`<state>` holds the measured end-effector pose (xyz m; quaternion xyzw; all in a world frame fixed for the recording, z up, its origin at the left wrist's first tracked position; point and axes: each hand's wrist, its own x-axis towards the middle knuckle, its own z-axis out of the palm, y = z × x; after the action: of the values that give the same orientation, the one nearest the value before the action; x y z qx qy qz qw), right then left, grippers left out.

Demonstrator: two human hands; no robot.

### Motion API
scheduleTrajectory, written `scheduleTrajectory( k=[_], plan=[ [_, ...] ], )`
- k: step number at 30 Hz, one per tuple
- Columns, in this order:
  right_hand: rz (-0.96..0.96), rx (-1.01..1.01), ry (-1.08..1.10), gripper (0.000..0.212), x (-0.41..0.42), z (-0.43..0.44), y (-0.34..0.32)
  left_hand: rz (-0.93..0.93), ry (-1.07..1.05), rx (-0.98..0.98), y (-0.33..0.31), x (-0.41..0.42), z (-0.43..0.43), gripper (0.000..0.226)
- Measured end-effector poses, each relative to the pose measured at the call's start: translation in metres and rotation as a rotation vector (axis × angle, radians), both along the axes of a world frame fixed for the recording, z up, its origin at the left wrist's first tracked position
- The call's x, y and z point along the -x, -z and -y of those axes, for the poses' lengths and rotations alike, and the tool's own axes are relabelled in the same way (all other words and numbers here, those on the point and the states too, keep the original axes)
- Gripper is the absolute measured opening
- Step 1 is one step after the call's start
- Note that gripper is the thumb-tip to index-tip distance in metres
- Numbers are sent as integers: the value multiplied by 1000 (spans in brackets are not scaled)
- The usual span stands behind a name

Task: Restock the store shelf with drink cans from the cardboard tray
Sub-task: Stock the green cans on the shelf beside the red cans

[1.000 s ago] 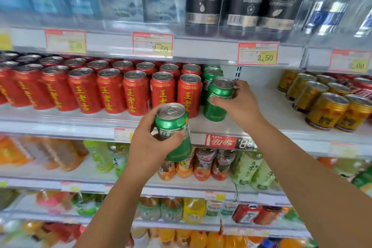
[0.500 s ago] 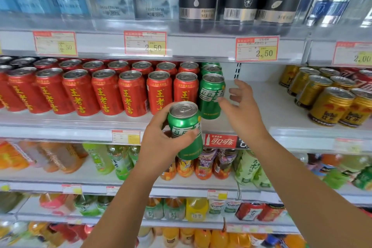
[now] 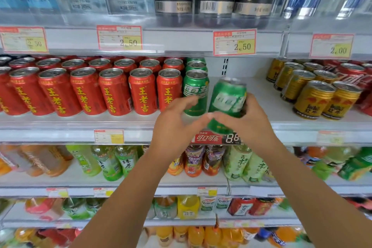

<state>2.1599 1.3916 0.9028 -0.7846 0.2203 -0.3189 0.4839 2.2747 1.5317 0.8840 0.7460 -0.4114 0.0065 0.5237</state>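
Note:
A green drink can (image 3: 226, 102), tilted and blurred, is held in front of the middle shelf (image 3: 259, 96) by my right hand (image 3: 249, 125), whose fingers curl round it from the right and below. My left hand (image 3: 175, 125) is just left of the can, fingers loosely stretched towards its lower part, gripping nothing. Behind them a column of green cans (image 3: 194, 91) stands upright on the shelf, next to the red cans. The cardboard tray is not in view.
Rows of red cans (image 3: 114, 90) fill the shelf's left side and gold cans (image 3: 314, 96) stand at the right, with a bare gap between them and the green column. Bottles fill the shelves above and below. Price tags line the shelf edges.
The green can has passed from my left hand to my right hand and moved right, towards the gap. My left hand has let go. The earlier can now stands at the green column's front.

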Motion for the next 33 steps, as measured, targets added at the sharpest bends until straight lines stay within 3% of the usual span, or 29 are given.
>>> scheduleTrajectory(
  k=[4,7,21,26,33],
  plan=[
    [12,62,70,75,-19,42,-11,348,-206,-183,38,-17,3,62],
    [-39,104,73,82,-40,69,-7,481,-258,-247,54,-17,15,67],
    [-179,116,-56,79,-93,127,-1,556,-331,-257,66,-22,28,53],
    [-187,159,-12,70,-109,140,1,565,-325,-248,65,-21,28,52],
    [-184,148,14,75,-150,168,5,593,-331,-232,68,-23,28,53]
  ],
)
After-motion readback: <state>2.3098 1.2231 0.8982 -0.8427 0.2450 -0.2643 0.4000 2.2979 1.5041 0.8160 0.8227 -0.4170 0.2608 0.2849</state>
